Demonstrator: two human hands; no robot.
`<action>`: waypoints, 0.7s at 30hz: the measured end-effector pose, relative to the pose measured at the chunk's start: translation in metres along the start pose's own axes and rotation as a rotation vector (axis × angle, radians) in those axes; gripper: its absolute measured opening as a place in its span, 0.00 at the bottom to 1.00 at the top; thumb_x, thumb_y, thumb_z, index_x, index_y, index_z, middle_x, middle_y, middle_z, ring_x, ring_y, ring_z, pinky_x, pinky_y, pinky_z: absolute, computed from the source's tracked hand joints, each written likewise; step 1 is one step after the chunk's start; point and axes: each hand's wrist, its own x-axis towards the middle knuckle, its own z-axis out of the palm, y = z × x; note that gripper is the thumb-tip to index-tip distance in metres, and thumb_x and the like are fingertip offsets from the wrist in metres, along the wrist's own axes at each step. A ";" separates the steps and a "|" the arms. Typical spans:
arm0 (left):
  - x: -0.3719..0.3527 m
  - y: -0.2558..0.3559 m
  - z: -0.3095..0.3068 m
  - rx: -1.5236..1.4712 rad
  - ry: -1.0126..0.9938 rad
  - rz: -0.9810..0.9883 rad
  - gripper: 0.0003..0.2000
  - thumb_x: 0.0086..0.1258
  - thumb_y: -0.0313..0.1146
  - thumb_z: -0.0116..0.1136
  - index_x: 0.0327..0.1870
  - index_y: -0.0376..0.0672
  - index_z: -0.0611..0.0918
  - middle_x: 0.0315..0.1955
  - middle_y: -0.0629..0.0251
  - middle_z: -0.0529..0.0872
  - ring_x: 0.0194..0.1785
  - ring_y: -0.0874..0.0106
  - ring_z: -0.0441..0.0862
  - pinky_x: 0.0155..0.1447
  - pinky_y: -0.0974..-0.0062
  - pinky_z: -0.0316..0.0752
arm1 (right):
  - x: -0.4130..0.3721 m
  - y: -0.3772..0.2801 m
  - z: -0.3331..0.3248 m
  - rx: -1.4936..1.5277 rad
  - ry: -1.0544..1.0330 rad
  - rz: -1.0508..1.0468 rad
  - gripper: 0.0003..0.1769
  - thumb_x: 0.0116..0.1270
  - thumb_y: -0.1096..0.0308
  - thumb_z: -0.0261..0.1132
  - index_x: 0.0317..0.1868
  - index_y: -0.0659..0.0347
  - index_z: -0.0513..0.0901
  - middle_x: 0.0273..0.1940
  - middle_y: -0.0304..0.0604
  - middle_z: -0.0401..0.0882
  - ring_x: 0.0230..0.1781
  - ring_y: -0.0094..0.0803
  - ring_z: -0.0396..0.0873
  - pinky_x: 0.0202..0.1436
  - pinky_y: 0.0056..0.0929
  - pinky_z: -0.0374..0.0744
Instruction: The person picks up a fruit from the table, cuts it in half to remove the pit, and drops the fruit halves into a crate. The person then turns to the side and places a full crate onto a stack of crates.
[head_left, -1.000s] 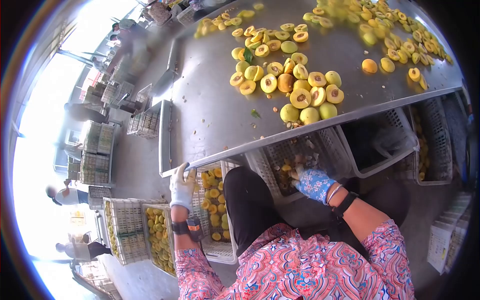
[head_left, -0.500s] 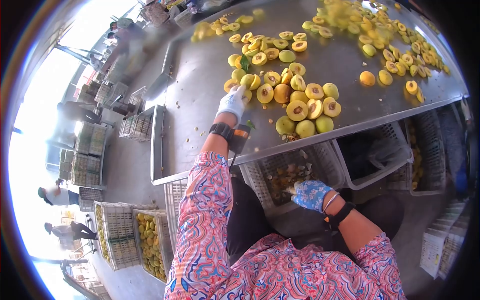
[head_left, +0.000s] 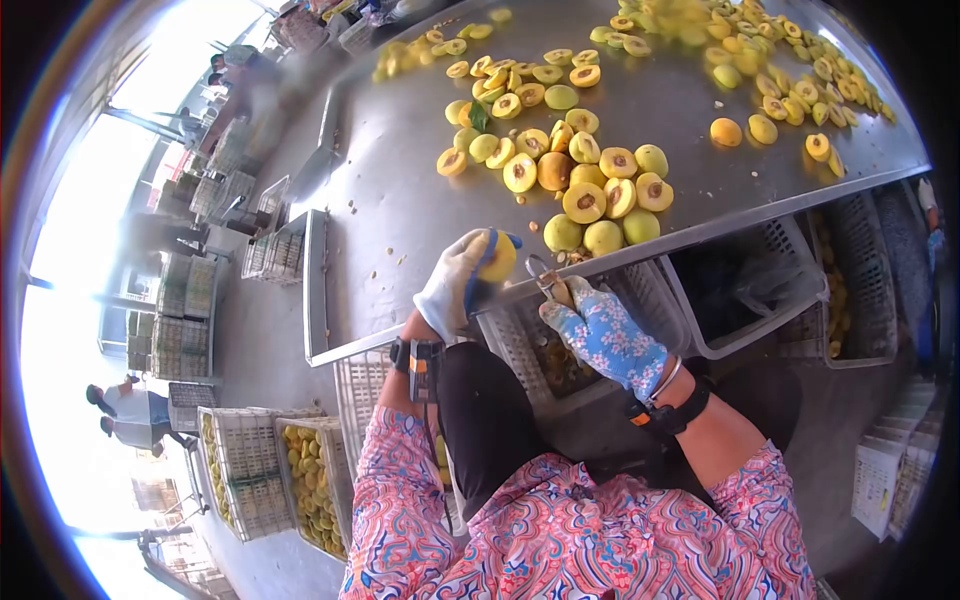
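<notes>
Left hand (head_left: 452, 285), white-gloved, is closed around a yellow fruit (head_left: 500, 260) at the near edge of the steel table (head_left: 400, 220). Right hand (head_left: 603, 335), in a blue floral glove, grips a small metal tool (head_left: 545, 275) just beside it. Judgement: hold the fruit steady and keep the tool tip clear of the glove. The fruit is rounded and yellow-skinned. A white crate (head_left: 660, 300) sits below; halved fruit (head_left: 585, 200) lie heaped beyond.

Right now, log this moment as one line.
left hand: holds yellow fruit at table edge | right hand: holds metal tool over crate
</notes>
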 end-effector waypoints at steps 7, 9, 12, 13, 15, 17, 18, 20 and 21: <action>-0.039 -0.031 0.026 -0.302 -0.197 0.088 0.32 0.74 0.58 0.50 0.60 0.33 0.75 0.49 0.51 0.82 0.48 0.64 0.84 0.46 0.73 0.83 | -0.008 0.015 0.022 -0.314 -0.069 -0.086 0.17 0.71 0.59 0.60 0.45 0.69 0.74 0.29 0.62 0.81 0.33 0.62 0.79 0.35 0.54 0.76; -0.045 -0.034 0.033 -0.243 -0.201 0.129 0.33 0.74 0.59 0.48 0.63 0.35 0.72 0.49 0.50 0.82 0.49 0.62 0.84 0.48 0.71 0.84 | -0.012 0.014 0.025 -0.350 -0.068 -0.112 0.17 0.71 0.60 0.59 0.45 0.68 0.73 0.28 0.62 0.80 0.32 0.60 0.79 0.34 0.54 0.76; -0.052 -0.038 0.038 -0.238 -0.167 0.172 0.25 0.77 0.49 0.49 0.60 0.34 0.74 0.44 0.52 0.85 0.44 0.66 0.84 0.49 0.70 0.82 | -0.015 0.015 0.027 -0.332 -0.086 -0.106 0.16 0.71 0.60 0.59 0.45 0.68 0.73 0.28 0.62 0.80 0.32 0.59 0.80 0.33 0.53 0.76; -0.055 -0.039 0.040 -0.261 -0.158 0.192 0.24 0.78 0.49 0.49 0.60 0.34 0.74 0.43 0.53 0.85 0.44 0.67 0.84 0.48 0.70 0.82 | -0.015 0.015 0.027 -0.312 -0.094 -0.095 0.16 0.71 0.60 0.59 0.45 0.68 0.73 0.28 0.62 0.80 0.32 0.59 0.80 0.33 0.53 0.76; -0.058 -0.039 0.046 -0.305 -0.143 0.233 0.23 0.79 0.48 0.47 0.60 0.35 0.74 0.41 0.54 0.85 0.43 0.67 0.84 0.47 0.71 0.82 | -0.017 0.012 0.028 -0.315 -0.106 -0.043 0.16 0.71 0.62 0.61 0.46 0.68 0.74 0.30 0.61 0.81 0.33 0.58 0.81 0.33 0.49 0.76; -0.050 -0.050 0.046 -0.314 -0.091 0.259 0.22 0.79 0.47 0.46 0.59 0.35 0.74 0.40 0.55 0.85 0.41 0.68 0.83 0.46 0.72 0.81 | -0.019 0.016 0.035 -0.212 -0.074 -0.031 0.14 0.72 0.63 0.61 0.47 0.68 0.75 0.29 0.57 0.81 0.31 0.54 0.81 0.32 0.44 0.76; -0.048 -0.054 0.047 -0.318 -0.065 0.270 0.22 0.80 0.47 0.45 0.59 0.35 0.75 0.40 0.55 0.85 0.41 0.69 0.83 0.46 0.72 0.81 | -0.019 0.021 0.043 -0.107 -0.036 -0.044 0.14 0.73 0.63 0.60 0.48 0.67 0.76 0.27 0.53 0.80 0.29 0.51 0.81 0.30 0.41 0.76; -0.045 -0.061 0.049 -0.248 0.003 0.328 0.25 0.78 0.52 0.47 0.59 0.36 0.75 0.39 0.54 0.84 0.40 0.68 0.84 0.44 0.71 0.82 | -0.020 0.030 0.049 0.148 -0.054 0.044 0.12 0.74 0.63 0.58 0.47 0.64 0.76 0.23 0.46 0.78 0.23 0.42 0.79 0.26 0.35 0.74; -0.045 -0.062 0.050 -0.213 0.038 0.356 0.27 0.77 0.54 0.48 0.59 0.36 0.75 0.39 0.53 0.84 0.40 0.67 0.84 0.42 0.71 0.83 | -0.020 0.024 0.048 0.300 -0.112 0.143 0.11 0.75 0.62 0.57 0.46 0.61 0.76 0.22 0.42 0.76 0.20 0.37 0.76 0.24 0.31 0.72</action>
